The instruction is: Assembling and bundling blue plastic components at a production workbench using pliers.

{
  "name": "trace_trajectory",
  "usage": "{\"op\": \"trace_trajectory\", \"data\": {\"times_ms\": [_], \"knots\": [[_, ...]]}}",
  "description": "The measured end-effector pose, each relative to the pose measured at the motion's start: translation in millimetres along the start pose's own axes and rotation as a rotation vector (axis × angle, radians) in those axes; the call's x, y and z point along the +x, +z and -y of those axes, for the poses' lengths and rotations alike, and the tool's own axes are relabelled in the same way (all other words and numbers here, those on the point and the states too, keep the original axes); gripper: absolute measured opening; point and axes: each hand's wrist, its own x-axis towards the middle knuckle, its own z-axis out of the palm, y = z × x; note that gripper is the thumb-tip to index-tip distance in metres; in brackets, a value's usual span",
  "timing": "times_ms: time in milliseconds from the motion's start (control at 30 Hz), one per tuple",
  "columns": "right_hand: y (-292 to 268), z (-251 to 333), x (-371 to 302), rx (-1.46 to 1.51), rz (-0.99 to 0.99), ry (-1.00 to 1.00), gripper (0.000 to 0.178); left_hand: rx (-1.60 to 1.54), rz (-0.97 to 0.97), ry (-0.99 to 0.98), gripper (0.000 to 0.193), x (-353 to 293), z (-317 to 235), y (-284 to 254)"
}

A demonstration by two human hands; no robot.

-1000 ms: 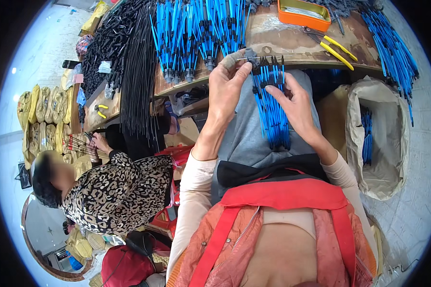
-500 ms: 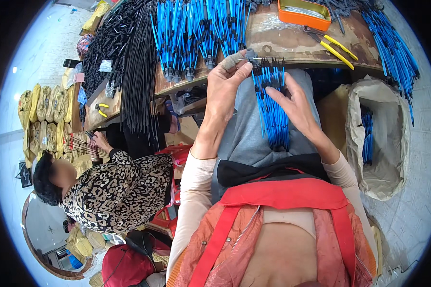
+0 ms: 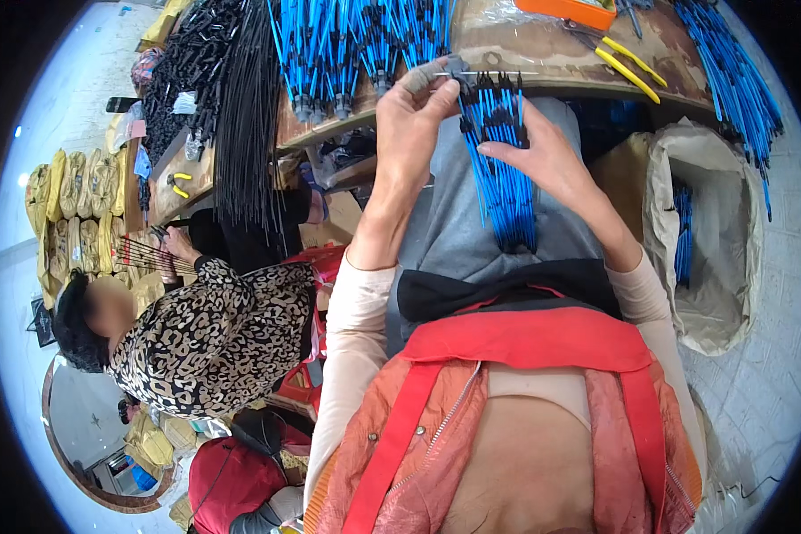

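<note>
On my lap lies a bundle of thin blue rods (image 3: 498, 200) with black forked tips at its far end. My right hand (image 3: 552, 151) is closed around the bundle's right side, thumb across the front and the other fingers hidden behind. At the table's edge, my left hand (image 3: 409, 125) pinches a grey plastic fitting (image 3: 457, 68) between thumb and taped forefinger. A thin metal rod (image 3: 485, 73) runs from the fitting to the right, just above the black tips. Whether the fitting touches the bundle I cannot tell.
Blue rod bundles (image 3: 334, 53) and long black rods (image 3: 249, 125) overhang the wooden table (image 3: 543, 67). Yellow-handled pliers (image 3: 627, 71) lie near an orange tin (image 3: 570, 11). A paper sack (image 3: 716, 303) stands at right. A co-worker in a leopard-print top (image 3: 218, 338) sits at left.
The whole scene has shifted slightly up in view. My right thumb has moved left across the rods, and the black tips now stand closer together.
</note>
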Motion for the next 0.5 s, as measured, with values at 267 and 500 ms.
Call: {"op": "trace_trajectory", "data": {"times_ms": [267,500], "knots": [[0,-3,0,0.023,0.047,0.019,0.061,0.022,-0.008,0.048,0.036,0,-1,4],[5,8,-3,0.02,-0.025,0.071,0.061,0.007,-0.015,0.052,0.037,-3,1,4]]}}
